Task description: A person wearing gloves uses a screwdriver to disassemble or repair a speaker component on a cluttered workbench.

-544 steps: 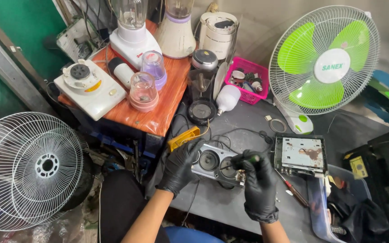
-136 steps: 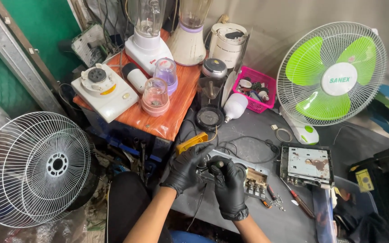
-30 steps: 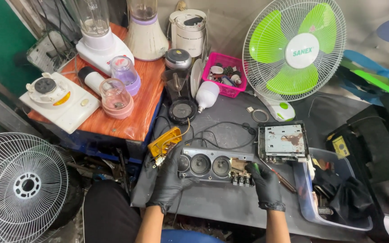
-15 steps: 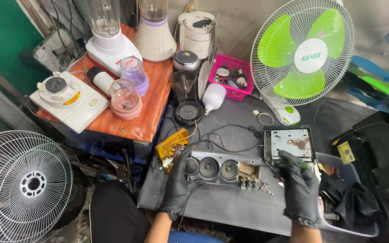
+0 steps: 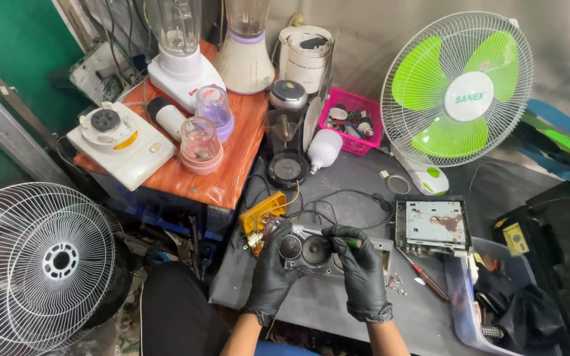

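Gloves hide both grips: left hand (image 5: 273, 275) clasps speaker panel (image 5: 311, 250), right hand (image 5: 359, 270) pinches green-tipped tool (image 5: 351, 242).

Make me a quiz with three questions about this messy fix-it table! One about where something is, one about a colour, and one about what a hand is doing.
1. Where is the pink basket?
A. left of the green fan
B. on the floor
C. in a hand

2. What colour are the gloves?
A. white
B. black
C. yellow

3. What is the right hand doing?
A. resting flat
B. gripping a green-handled tool
C. holding a bulb

Answers:
1 A, the basket sits just left of the fan.
2 B, both hands wear black.
3 B, its fingers wrap the tool over the grey speaker panel, which the left hand steadies.
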